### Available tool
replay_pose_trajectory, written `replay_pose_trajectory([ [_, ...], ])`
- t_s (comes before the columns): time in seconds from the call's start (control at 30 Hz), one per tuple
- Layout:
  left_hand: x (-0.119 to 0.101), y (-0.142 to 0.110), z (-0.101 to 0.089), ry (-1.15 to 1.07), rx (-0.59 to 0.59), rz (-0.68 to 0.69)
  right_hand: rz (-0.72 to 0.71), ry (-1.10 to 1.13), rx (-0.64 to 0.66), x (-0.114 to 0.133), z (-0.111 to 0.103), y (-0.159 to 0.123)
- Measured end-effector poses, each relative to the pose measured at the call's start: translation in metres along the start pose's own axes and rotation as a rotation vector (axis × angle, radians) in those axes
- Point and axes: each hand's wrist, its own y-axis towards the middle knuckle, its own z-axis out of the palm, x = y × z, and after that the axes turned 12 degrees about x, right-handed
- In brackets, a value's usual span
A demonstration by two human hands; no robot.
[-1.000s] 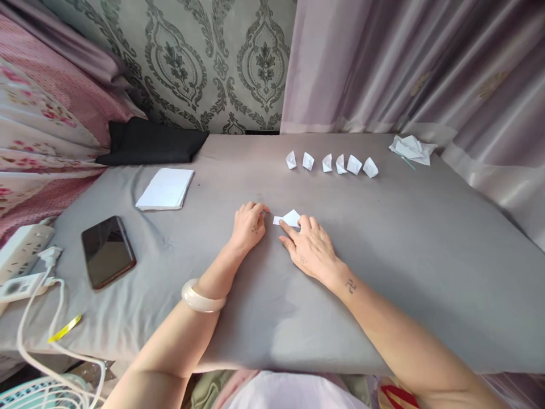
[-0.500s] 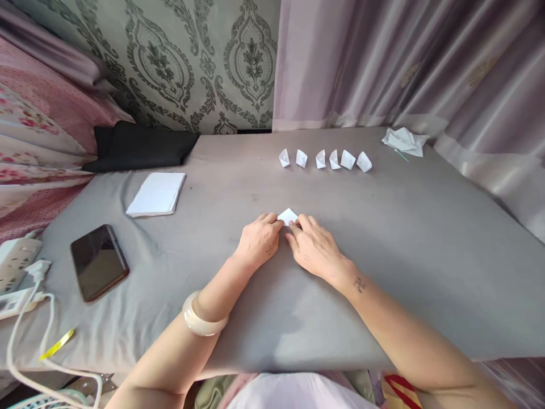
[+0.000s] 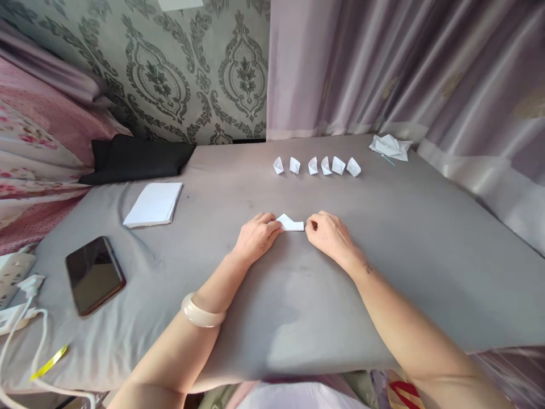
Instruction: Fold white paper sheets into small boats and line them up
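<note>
A small folded white paper [image 3: 291,224] lies on the grey cloth, with a peak at its top and a flat strip along its lower right. My left hand [image 3: 259,234] presses and pinches its left end, and the fingers cover that part. At the strip's right end is my right hand [image 3: 331,236], its fingers curled together in a loose pinch beside the tip. Nothing shows in that pinch; whether it touches the paper I cannot tell.
Several small folded paper pieces [image 3: 313,166] stand in a row farther back. White papers [image 3: 390,146] and a thin green stick lie back right. To the left are a paper stack [image 3: 154,203], a phone [image 3: 95,275], a black cloth [image 3: 138,160] and a power strip [image 3: 15,272].
My right hand has slid right, from the paper's middle to its right end, uncovering the folded strip. My left hand stays on the left end. The camera view has shifted slightly.
</note>
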Motion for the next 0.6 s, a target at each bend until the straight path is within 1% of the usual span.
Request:
replay_pose_trajectory([
  [0.07,0.001,0.002,0.001,0.054,-0.014,0.041,-0.002,0.187,-0.044,-0.005,0.000,0.007],
  [0.17,-0.001,0.004,0.001,0.137,-0.026,0.087,0.033,0.514,-0.075,-0.009,0.002,0.013],
  [0.27,-0.003,0.005,0.001,0.147,-0.067,0.061,0.028,0.618,-0.098,-0.010,0.007,0.018],
  [0.37,-0.003,0.009,-0.001,0.055,-0.138,-0.018,-0.014,0.716,-0.091,-0.008,0.014,0.021],
  [0.43,-0.003,0.012,-0.003,-0.109,-0.193,-0.133,-0.055,0.787,-0.080,-0.004,0.018,0.021],
  [0.53,-0.002,0.014,-0.008,-0.545,-0.248,-0.334,-0.102,0.888,-0.055,0.006,0.017,0.017],
  [0.57,-0.003,0.014,-0.009,-0.714,-0.267,-0.363,-0.114,0.916,-0.048,0.010,0.016,0.015],
  [0.6,-0.004,0.013,-0.010,-0.852,-0.286,-0.363,-0.125,0.964,-0.023,0.014,0.014,0.012],
])
